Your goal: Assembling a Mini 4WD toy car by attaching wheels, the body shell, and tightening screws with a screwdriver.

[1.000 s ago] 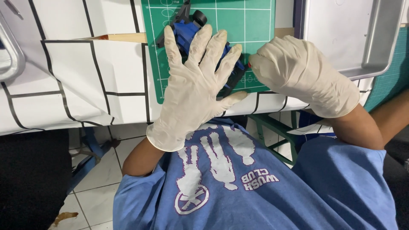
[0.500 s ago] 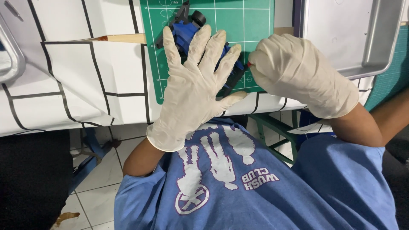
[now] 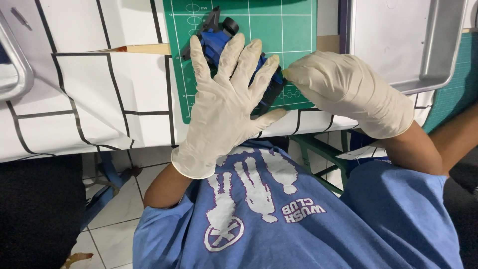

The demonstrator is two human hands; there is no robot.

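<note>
A blue and black toy vehicle (image 3: pixel 217 42) lies on a green cutting mat (image 3: pixel 286 30) at the table's near edge. My left hand (image 3: pixel 224 109), in a white glove, is spread flat over the toy with its fingers apart, hiding most of it. My right hand (image 3: pixel 343 92), also gloved, is curled, and its fingertips are pinched together at the toy's near right end. Whatever sits between those fingertips is hidden.
A metal tray (image 3: pixel 398 45) lies to the right of the mat, and another tray's rim (image 3: pixel 17 65) shows at the far left. White paper with black lines (image 3: pixel 99 99) covers the table. Below are a green frame (image 3: pixel 318 152), tiled floor and my blue shirt.
</note>
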